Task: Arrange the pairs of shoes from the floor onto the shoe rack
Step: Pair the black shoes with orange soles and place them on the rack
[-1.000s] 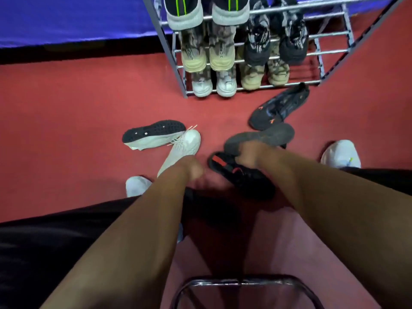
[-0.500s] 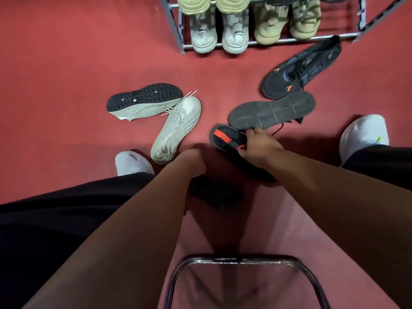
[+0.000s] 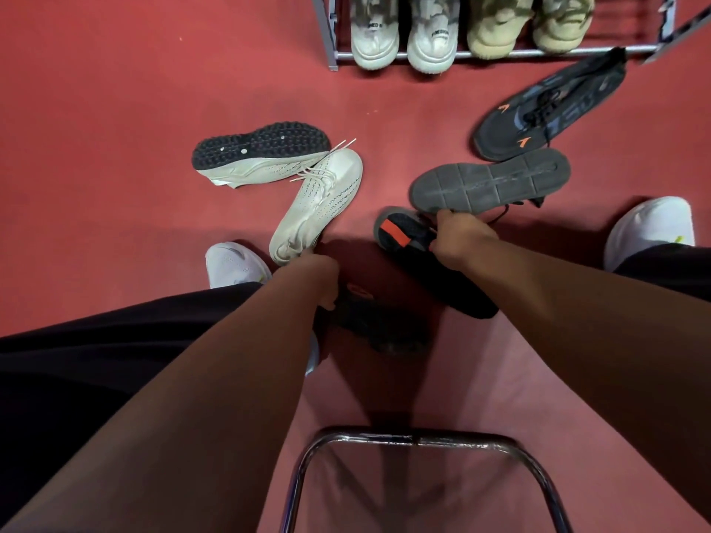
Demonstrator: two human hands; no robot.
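Both arms reach down and forward. The right hand [image 3: 458, 236] curls round the collar of a black knit shoe with an orange heel stripe [image 3: 404, 234] on the red floor [image 3: 115, 109]. The left hand [image 3: 321, 280] grips a shadowed black shoe [image 3: 377, 321] (orange mark showing). Tongue lettering on the off-white pair [image 3: 375, 44] in the grey metal rack [image 3: 327, 36] is unreadable.
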